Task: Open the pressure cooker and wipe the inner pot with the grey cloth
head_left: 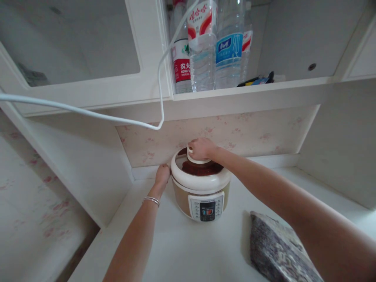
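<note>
A small electric cooker with a white and tan body and a front control panel stands on the white counter near the back wall. Its glass lid shows dark red inside. My right hand is closed around the white lid knob on top. At the cooker's left side, my left hand presses against the rim, with its fingers curled behind the body. A silver bracelet sits on the left wrist.
Several water bottles stand on the shelf above, beside small dark items. A white cable hangs down from the shelf and runs off left. A dark speckled slab lies on the counter at the right.
</note>
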Available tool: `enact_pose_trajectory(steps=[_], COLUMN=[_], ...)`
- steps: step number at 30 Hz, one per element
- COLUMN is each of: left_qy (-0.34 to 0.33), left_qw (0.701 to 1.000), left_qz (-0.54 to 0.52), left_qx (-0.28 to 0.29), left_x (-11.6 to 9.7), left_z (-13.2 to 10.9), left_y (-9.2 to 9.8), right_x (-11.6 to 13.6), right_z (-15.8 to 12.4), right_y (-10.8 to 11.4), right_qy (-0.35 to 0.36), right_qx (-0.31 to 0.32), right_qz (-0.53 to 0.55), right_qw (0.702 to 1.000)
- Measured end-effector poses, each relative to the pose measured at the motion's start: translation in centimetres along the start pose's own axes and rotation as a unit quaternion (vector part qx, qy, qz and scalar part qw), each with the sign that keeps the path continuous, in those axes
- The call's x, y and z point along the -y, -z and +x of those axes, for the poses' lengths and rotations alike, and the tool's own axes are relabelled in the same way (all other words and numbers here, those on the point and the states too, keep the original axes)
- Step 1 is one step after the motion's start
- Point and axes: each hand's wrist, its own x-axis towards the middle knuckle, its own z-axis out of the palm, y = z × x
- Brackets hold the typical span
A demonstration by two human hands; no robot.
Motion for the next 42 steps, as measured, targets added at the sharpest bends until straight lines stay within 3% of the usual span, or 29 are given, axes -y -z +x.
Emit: enact_pose_trajectory(steps=[4,10,14,17,19,21,24,28,33,37,42], left_qy=[0.017,-0.014,-0.074,-0.149,-0.196,-0.229,-0.238,-0.233,-0.225,-0.234,-0.229], left_qw=[1.000,0.998,0.992,0.982,0.975,0.970,0.964,0.965,0.968,0.965,0.964], left_qz=[-0.002,0.018,0.025,-0.019,-0.064,-0.085,-0.088,-0.089,-0.081,-0.085,-0.108], left_qx=[-0.019,-0.054,-0.097,-0.116,-0.084,-0.010,0.079,0.080,0.075,0.077,0.078], left_x=[0.2,0.6,0.0,-1.2,-2.2,-2.9,-3.4,-3.5,-3.5,-3.3,-2.9], left_z=[0.2,0.5,0.4,0.4,0.5,0.6,0.7,0.8,0.8,1.0,1.8], left_y=[-0.3,-0.3,0.1,0.3,0.2,0.2,0.3,0.5,0.5,0.4,0.4], right_x=[0.2,0.2,0.1,-0.1,-0.6,-1.5,-3.5,-5.4,-4.5,-3.6,-3.4], right_z=[-0.4,-0.6,-1.0,-1.0,-0.9,-0.9,-1.7,-4.2,-5.9,-5.0,-4.0], right_y=[0.0,0.0,0.1,0.0,-0.1,-0.3,-0.7,-2.0,-3.5,-3.1,-2.2], right_qy=[-0.010,-0.024,-0.001,-0.002,-0.017,-0.050,-0.129,-0.183,-0.176,-0.146,-0.128], right_qx=[0.001,0.004,-0.012,-0.078,-0.146,-0.208,-0.248,-0.164,-0.054,-0.035,-0.027], right_qz=[-0.005,-0.005,0.013,0.084,0.153,0.213,0.252,0.252,0.179,0.030,-0.004], right_qw=[1.000,1.000,1.000,0.993,0.977,0.953,0.926,0.936,0.966,0.988,0.991])
